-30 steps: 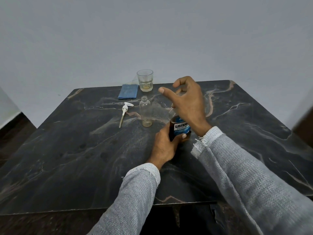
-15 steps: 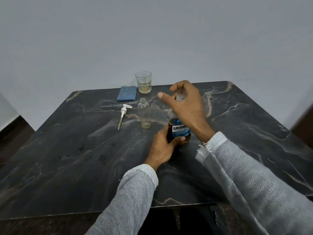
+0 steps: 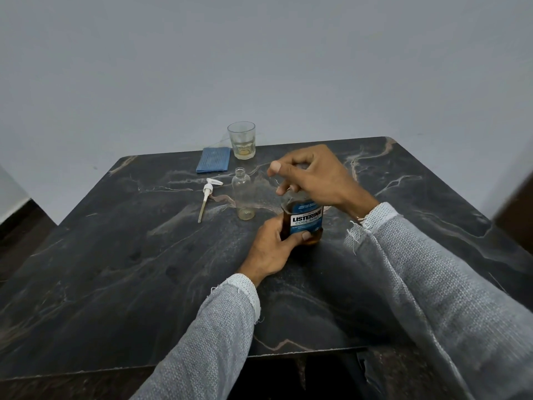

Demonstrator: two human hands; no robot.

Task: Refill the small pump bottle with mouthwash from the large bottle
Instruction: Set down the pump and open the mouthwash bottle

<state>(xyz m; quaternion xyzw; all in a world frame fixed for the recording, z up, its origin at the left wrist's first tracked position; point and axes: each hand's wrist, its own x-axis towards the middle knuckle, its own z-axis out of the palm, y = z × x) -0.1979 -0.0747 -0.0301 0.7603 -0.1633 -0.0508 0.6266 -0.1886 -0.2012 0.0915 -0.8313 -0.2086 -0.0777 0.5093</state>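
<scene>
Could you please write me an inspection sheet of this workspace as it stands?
Surface: dark marble table, bare toward the near edge.
Job's things: Listerine bottle upright, brown liquid inside; small clear bottle upright, mouth open, nearly empty; white pump lying beside it.
Clutter: drinking glass with a little yellowish liquid; folded blue cloth.
Grips: left hand holds the Listerine bottle's body; right hand curled over its top, the cap hidden.
Cables: nothing seen.
Surroundings: plain grey wall; dark floor at the left.
</scene>
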